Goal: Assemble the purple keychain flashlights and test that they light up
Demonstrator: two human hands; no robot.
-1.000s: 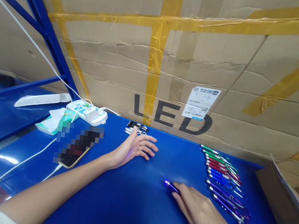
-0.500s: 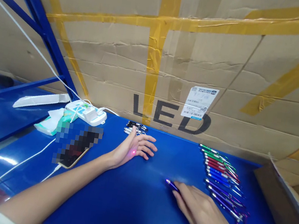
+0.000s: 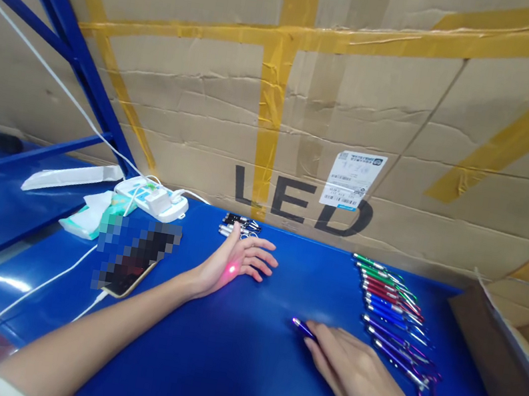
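Observation:
In my right hand (image 3: 343,360) is a purple laser pointer (image 3: 302,328), its front end sticking out past my fingertips toward the left. My left hand (image 3: 236,261) is open over the blue tabletop (image 3: 216,366), fingers apart and holding nothing. A bright pink-red spot of light falls on its palm. Just behind my left fingers lie several black and silver pointers (image 3: 240,222). Right of my right hand, a row of laser pointers with clips, green (image 3: 377,265), red (image 3: 383,291), blue (image 3: 388,308) and purple (image 3: 393,355), lies side by side.
A large taped cardboard box (image 3: 200,99) marked LED stands along the back. At the right is an open cardboard box (image 3: 486,357) with items inside. On the left are a phone (image 3: 136,264), a white power strip (image 3: 162,204), a tissue pack (image 3: 94,213) and loose cables.
The light spot on my left palm has shifted slightly toward the wrist and looks brighter. Both hands stay nearly in place.

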